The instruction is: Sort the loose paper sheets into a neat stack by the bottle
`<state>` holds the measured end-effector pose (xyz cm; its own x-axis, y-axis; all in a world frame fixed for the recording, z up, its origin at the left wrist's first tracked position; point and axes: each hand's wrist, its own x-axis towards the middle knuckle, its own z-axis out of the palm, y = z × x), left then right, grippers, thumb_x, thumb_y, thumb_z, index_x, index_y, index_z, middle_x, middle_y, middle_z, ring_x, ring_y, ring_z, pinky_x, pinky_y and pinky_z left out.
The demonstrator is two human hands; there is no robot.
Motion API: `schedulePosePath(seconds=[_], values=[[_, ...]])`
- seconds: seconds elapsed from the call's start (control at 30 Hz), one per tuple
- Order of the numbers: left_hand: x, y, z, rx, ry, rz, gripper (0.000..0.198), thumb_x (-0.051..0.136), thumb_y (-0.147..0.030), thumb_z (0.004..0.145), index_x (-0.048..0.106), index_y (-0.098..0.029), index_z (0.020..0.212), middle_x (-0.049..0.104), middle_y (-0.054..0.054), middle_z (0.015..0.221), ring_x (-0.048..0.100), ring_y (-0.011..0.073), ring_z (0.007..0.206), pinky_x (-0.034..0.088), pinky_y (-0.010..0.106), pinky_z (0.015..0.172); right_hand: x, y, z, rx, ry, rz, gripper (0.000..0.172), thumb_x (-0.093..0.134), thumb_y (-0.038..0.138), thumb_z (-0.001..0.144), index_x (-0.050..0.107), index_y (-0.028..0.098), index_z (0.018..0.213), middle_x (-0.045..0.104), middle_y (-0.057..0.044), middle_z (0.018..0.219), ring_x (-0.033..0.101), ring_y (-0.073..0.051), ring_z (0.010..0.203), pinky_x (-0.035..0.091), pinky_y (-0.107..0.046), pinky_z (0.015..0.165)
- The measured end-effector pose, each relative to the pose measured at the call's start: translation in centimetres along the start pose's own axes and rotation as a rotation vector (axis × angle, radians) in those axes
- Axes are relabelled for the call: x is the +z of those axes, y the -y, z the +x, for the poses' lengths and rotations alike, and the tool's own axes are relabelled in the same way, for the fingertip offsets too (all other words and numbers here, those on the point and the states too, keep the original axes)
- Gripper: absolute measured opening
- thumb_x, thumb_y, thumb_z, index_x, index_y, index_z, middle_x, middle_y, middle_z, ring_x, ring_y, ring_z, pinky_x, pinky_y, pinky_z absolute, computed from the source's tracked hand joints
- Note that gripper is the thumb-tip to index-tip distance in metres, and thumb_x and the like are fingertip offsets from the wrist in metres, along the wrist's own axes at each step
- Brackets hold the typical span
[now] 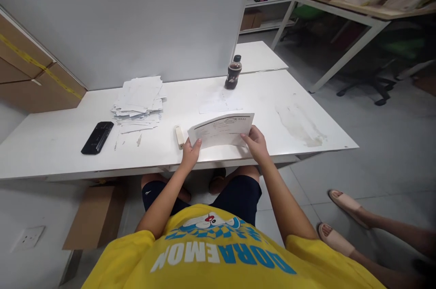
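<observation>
I hold a folded printed paper sheet [221,129] above the front edge of the white table [61,144]. My left hand [190,153] grips its lower left corner, fingers closed on it. My right hand [255,143] pinches its lower right edge. A small cream stapler [179,136] lies on the table just left of the sheet.
A messy pile of papers [139,103] sits at centre left, with a black phone-like device [97,137] beside it. A dark drink bottle [233,72] stands at the back, a loose sheet [218,102] before it. Another person's sandalled feet [340,221] are at the right. Cardboard boxes [30,75] lean at left.
</observation>
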<state>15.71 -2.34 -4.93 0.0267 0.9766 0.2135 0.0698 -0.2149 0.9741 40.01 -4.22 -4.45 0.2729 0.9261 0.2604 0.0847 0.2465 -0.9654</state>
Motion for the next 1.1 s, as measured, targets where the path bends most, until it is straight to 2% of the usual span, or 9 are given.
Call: schedulePosePath(seconds=[0.1, 0.23, 0.4, 0.5, 0.57, 0.63, 0.77, 0.9, 1.1], values=[[-0.6, -0.4, 0.2, -0.018, 0.023, 0.030, 0.056, 0.062, -0.061, 0.081, 0.066, -0.015, 0.114, 0.073, 0.013, 0.110, 0.066, 0.0277, 0.109, 0.051, 0.043, 0.099, 0.0, 0.0, 0.2, -0.013, -0.032, 0.028, 0.031, 0.067, 0.049, 0.075, 0.058, 0.025, 0.092, 0.067, -0.005, 0.093, 0.062, -0.024, 0.094, 0.049, -0.038, 0.087], [-2.2, -1.0, -0.5, -0.051, 0.109, 0.128, 0.053, 0.063, -0.058, 0.080, 0.067, -0.015, 0.110, 0.072, 0.014, 0.114, 0.064, 0.0293, 0.112, 0.049, 0.044, 0.100, 0.6, 0.1, -0.4, 0.069, 0.054, 0.020, 0.036, 0.067, 0.049, 0.073, 0.061, 0.023, 0.098, 0.070, -0.007, 0.099, 0.062, -0.027, 0.101, 0.049, -0.040, 0.090], [-7.1, -2.4, -2.1, -0.069, 0.200, 0.235, 0.042, 0.057, -0.052, 0.086, 0.069, -0.016, 0.104, 0.074, 0.009, 0.102, 0.069, 0.0249, 0.098, 0.054, 0.039, 0.090, 0.3, 1.8, -3.0, 0.224, 0.146, -0.065, 0.032, 0.061, 0.042, 0.075, 0.065, 0.020, 0.097, 0.072, -0.006, 0.092, 0.063, -0.026, 0.094, 0.050, -0.036, 0.081], [-10.0, -3.4, -1.4, -0.065, 0.086, 0.366, 0.036, 0.053, -0.048, 0.088, 0.068, -0.017, 0.098, 0.073, 0.006, 0.089, 0.069, 0.0205, 0.081, 0.056, 0.036, 0.082, 0.1, 2.9, -4.1, 0.400, 0.275, -0.157, 0.031, 0.061, 0.036, 0.070, 0.067, 0.018, 0.094, 0.072, -0.005, 0.089, 0.064, -0.025, 0.087, 0.049, -0.033, 0.075], [-11.0, -3.8, 0.0, -0.034, 0.001, 0.461, 0.038, 0.049, -0.046, 0.090, 0.065, -0.017, 0.109, 0.073, 0.007, 0.097, 0.069, 0.0204, 0.086, 0.055, 0.037, 0.086, 0.2, 3.0, -4.2, 0.491, 0.292, -0.235, 0.027, 0.059, 0.031, 0.066, 0.067, 0.016, 0.087, 0.071, -0.005, 0.084, 0.063, -0.023, 0.082, 0.047, -0.031, 0.072], [-11.1, -3.8, 1.8, 0.016, 0.038, 0.559, 0.044, 0.047, -0.045, 0.091, 0.060, -0.018, 0.123, 0.069, 0.011, 0.118, 0.065, 0.0229, 0.108, 0.051, 0.039, 0.095, 0.5, 2.7, -3.9, 0.549, 0.278, -0.316, 0.022, 0.058, 0.029, 0.064, 0.067, 0.016, 0.080, 0.068, -0.004, 0.077, 0.062, -0.022, 0.076, 0.045, -0.029, 0.067], [-9.7, -3.0, 4.7, 0.034, 0.342, 0.721, 0.059, 0.035, -0.051, 0.096, 0.041, -0.021, 0.147, 0.038, 0.009, 0.156, 0.033, 0.0236, 0.145, 0.027, 0.042, 0.119, 0.8, 2.3, -3.4, 0.579, 0.297, -0.381, 0.019, 0.059, 0.026, 0.061, 0.066, 0.015, 0.075, 0.066, -0.003, 0.072, 0.060, -0.021, 0.072, 0.043, -0.028, 0.063], [-8.5, -1.8, 5.7, -0.036, 0.540, 0.760, 0.071, 0.022, -0.060, 0.097, 0.017, -0.022, 0.157, 0.011, 0.003, 0.165, 0.006, 0.0204, 0.152, 0.009, 0.039, 0.124, 0.7, 3.0, -3.7, 0.589, 0.316, -0.375, 0.023, 0.060, 0.026, 0.061, 0.067, 0.016, 0.080, 0.069, -0.005, 0.078, 0.061, -0.022, 0.076, 0.044, -0.027, 0.064], [-8.6, -0.7, 5.8, -0.078, 0.559, 0.655, 0.067, 0.022, -0.057, 0.097, 0.006, -0.033, 0.157, 0.001, -0.006, 0.165, -0.003, 0.0195, 0.152, 0.009, 0.042, 0.123, 1.1, 3.7, -4.1, 0.619, 0.282, -0.361, 0.024, 0.060, 0.023, 0.063, 0.068, 0.015, 0.084, 0.071, -0.006, 0.082, 0.062, -0.021, 0.077, 0.045, -0.027, 0.066]])
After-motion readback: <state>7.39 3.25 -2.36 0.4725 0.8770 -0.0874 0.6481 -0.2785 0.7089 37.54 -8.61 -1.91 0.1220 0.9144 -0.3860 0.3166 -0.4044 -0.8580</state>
